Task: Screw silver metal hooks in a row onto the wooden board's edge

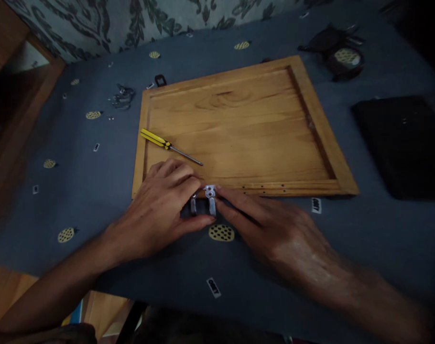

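Note:
A small silver metal bracket (210, 192) with screw holes lies at the front rail of a wooden panel (239, 124), its two prongs pointing towards me. My left hand (160, 210) is closed round its left side, the thumb against a prong's end and the fingers over the rail. From the right, my right hand (271, 224) presses its fingertips to the bracket's other side; its thumb is hidden. On the panel, left of centre, rests a screwdriver (170, 146) with a yellow and black handle.
Small metal parts (123, 98) lie on the blue patterned cloth (95, 177) left of the panel. A dark flat object (400, 145) is at the right, and a black item with a round part (346, 62) sits behind it. Several holes mark the front rail.

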`<state>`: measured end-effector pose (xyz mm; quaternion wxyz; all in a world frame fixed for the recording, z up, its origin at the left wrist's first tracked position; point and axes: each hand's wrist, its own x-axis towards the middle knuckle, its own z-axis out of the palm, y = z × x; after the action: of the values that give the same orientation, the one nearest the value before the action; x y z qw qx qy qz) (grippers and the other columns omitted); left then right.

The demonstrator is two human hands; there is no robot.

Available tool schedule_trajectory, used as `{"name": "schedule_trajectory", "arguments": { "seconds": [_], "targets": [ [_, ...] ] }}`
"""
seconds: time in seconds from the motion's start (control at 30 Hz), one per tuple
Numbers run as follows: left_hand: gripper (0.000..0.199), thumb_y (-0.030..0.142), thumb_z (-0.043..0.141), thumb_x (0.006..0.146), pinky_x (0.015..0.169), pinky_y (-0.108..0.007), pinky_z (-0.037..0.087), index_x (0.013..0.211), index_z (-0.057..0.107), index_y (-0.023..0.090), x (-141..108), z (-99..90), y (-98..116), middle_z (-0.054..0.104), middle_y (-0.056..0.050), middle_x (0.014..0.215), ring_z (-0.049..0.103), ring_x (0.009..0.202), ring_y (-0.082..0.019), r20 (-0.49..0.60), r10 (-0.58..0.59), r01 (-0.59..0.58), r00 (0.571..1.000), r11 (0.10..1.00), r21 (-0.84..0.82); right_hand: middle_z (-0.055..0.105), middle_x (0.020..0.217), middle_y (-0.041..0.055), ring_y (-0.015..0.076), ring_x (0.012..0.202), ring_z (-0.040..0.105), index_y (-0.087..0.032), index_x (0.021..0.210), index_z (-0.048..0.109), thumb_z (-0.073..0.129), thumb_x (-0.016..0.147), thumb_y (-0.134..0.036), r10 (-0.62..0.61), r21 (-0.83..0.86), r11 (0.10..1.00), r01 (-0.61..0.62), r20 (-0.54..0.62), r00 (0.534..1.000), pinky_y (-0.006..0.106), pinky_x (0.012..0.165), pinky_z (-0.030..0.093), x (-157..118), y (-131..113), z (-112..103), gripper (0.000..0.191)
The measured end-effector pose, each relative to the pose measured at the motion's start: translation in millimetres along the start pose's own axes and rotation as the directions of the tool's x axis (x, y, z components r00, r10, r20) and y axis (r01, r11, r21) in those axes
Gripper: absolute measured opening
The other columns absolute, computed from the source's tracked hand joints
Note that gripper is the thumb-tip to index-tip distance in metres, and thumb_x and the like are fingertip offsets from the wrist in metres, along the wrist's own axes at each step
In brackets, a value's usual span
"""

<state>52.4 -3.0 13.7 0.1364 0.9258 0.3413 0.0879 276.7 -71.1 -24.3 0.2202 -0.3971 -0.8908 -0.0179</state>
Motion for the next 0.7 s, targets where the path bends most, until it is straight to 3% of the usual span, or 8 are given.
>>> {"name": "schedule_trajectory", "arguments": {
  "seconds": [0.37, 0.7],
  "targets": [
    [0.029, 0.049, 0.063, 0.093, 0.093, -0.051, 0.053, 0.098, 0.067, 0.020, 1.3, -1.0, 1.4, 0.069, -0.006, 0.109, 0.061, 0.104, -0.026, -0.021, 0.023, -0.022, 1.000, 0.999, 0.034, 0.071, 0.131, 0.0191, 0.0258, 0.105, 0.075, -0.006, 0.130, 0.064, 0.040, 0.092, 0.007, -0.011, 0.022, 1.000, 0.011, 0.016, 1.000, 0.038, 0.081, 0.068, -1.5, 0.4, 1.2, 0.047],
    [0.027, 0.045, 0.071, 0.089, 0.093, -0.051, 0.050, 0.097, 0.067, 0.019, 1.7, 0.8, 0.4, 0.070, -0.007, 0.109, 0.061, 0.105, -0.027, -0.031, 0.010, -0.009, 0.999, 1.000, 0.011, 0.071, 0.131, 0.0184, 0.0247, 0.109, 0.074, -0.006, 0.130, 0.064, 0.042, 0.093, 0.007, 0.013, 0.046, 0.999, -0.014, 0.014, 1.000, 0.036, 0.087, 0.066, -0.8, -0.5, 0.2, 0.045]
  ]
}}
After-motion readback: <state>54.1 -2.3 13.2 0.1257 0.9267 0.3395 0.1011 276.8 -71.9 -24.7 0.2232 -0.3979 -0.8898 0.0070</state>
